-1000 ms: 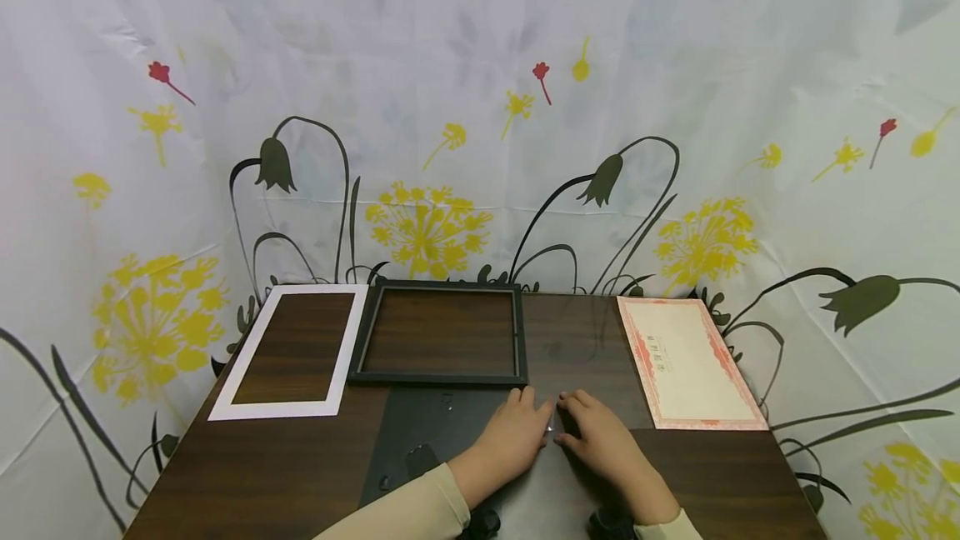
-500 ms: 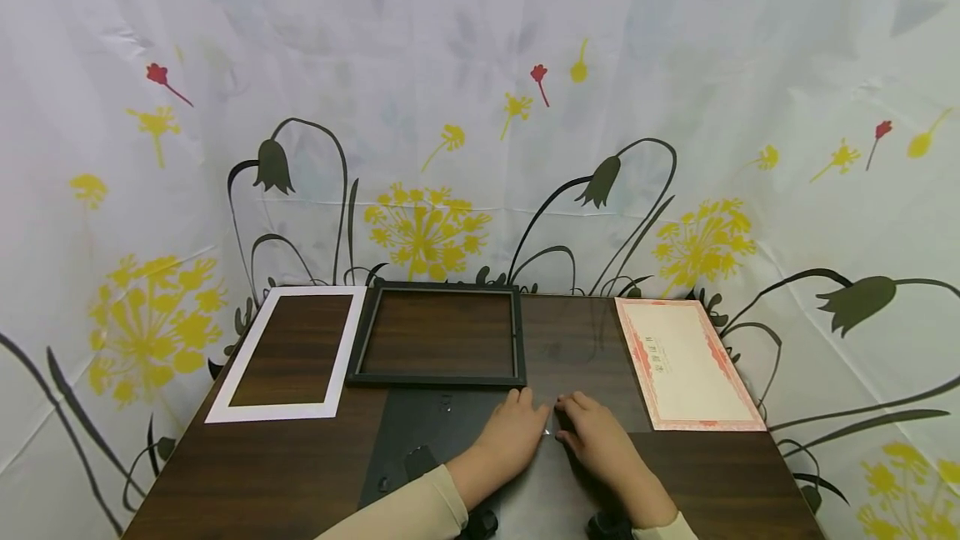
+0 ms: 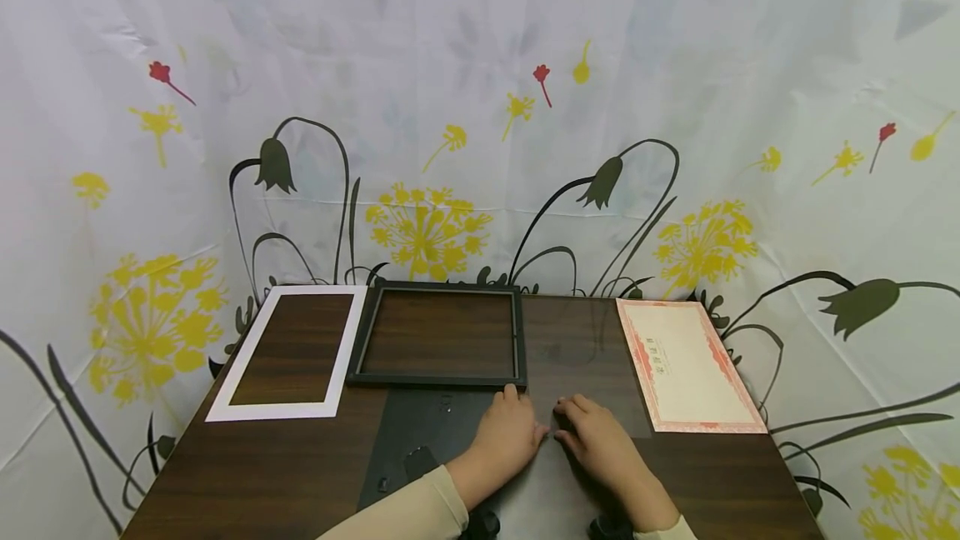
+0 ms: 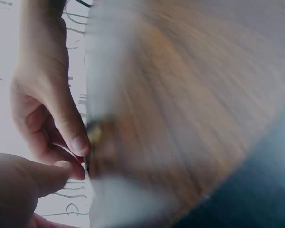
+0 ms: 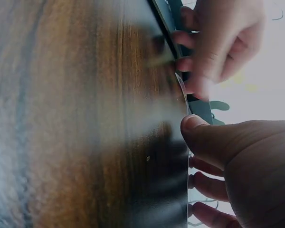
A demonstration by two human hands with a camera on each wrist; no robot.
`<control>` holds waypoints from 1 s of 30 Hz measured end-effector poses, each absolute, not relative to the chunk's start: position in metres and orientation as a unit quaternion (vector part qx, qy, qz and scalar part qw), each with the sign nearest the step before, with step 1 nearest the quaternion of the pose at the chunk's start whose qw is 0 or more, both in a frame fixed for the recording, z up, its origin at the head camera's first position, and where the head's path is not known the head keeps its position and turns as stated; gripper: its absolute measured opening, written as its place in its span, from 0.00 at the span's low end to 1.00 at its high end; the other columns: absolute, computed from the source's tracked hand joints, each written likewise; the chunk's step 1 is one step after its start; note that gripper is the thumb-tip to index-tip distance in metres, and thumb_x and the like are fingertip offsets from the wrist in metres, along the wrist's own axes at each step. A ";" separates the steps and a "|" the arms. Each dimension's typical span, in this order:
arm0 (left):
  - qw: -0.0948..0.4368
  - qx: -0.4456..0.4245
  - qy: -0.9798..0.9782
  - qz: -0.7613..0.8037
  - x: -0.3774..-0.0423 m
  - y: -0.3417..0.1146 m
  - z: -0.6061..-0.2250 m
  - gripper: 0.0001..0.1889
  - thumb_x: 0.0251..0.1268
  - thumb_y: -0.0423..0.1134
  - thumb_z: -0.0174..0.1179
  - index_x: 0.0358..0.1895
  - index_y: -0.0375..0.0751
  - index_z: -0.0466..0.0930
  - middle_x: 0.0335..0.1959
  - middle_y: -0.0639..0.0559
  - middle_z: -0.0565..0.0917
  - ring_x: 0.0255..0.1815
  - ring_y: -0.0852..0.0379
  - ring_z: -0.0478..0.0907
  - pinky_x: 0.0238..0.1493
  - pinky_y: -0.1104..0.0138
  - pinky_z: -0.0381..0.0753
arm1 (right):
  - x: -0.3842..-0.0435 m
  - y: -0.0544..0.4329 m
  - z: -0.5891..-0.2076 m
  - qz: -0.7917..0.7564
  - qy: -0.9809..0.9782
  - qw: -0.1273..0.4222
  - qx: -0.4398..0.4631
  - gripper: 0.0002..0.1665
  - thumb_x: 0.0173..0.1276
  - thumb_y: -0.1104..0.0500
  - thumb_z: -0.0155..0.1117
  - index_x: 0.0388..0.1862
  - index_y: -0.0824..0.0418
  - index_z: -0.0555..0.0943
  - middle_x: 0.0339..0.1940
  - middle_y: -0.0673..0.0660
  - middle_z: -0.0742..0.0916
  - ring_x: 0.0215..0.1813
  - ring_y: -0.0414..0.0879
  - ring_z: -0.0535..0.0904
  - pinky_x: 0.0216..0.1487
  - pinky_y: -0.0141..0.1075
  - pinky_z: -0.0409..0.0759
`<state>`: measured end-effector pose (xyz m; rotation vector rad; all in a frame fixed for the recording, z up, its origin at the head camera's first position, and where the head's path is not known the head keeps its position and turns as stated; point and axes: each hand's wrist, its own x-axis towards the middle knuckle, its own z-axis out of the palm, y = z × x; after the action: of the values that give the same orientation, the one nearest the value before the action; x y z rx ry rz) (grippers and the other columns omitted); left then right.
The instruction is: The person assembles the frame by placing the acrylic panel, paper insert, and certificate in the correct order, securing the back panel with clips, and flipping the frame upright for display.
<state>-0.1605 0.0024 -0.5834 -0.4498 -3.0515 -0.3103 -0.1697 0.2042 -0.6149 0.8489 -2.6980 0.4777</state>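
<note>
- On the near side of the bench, a clear, glossy sheet is showing wood grain through pale reflections.
- The right hand is pinching its edge, thumb above, fingers beneath.
- The left hand is pointing its thumb rightward; whether it is gripping, I cannot tell.

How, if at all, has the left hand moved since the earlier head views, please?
Yes: the left hand has shifted slightly leftward at the fingertips, judged against the black frame.
</note>
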 end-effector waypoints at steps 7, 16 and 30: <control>-0.089 -0.098 -0.937 -0.322 -0.170 -0.003 -0.568 0.26 0.74 0.54 0.70 0.47 0.27 0.87 0.46 0.34 0.85 0.43 0.39 0.84 0.44 0.49 0.86 | -0.168 0.206 -0.618 0.166 -0.931 0.137 0.296 0.23 0.66 0.54 0.84 0.58 0.56 0.87 0.47 0.48 0.88 0.46 0.45 0.87 0.48 0.47 0.86; -0.129 -0.037 -0.828 -0.544 -0.173 -0.005 -0.568 0.19 0.75 0.40 0.69 0.56 0.25 0.83 0.46 0.39 0.89 0.38 0.51 0.85 0.38 0.57 0.85 | -0.165 0.210 -0.619 0.186 -0.932 0.134 0.281 0.23 0.67 0.55 0.83 0.58 0.57 0.87 0.51 0.51 0.89 0.53 0.48 0.87 0.55 0.48 0.86; -0.195 0.011 -0.668 -0.718 -0.170 -0.001 -0.569 0.21 0.76 0.30 0.65 0.63 0.19 0.72 0.51 0.29 0.87 0.48 0.38 0.92 0.47 0.58 0.93 | -0.153 0.210 -0.610 0.204 -0.929 0.142 0.274 0.23 0.68 0.55 0.82 0.60 0.56 0.86 0.52 0.49 0.87 0.55 0.45 0.84 0.56 0.44 0.86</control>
<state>-0.1699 -0.0008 -0.5693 0.0399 -2.4081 -2.5870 -0.1528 0.2102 -0.6101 0.7898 -2.6806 0.5878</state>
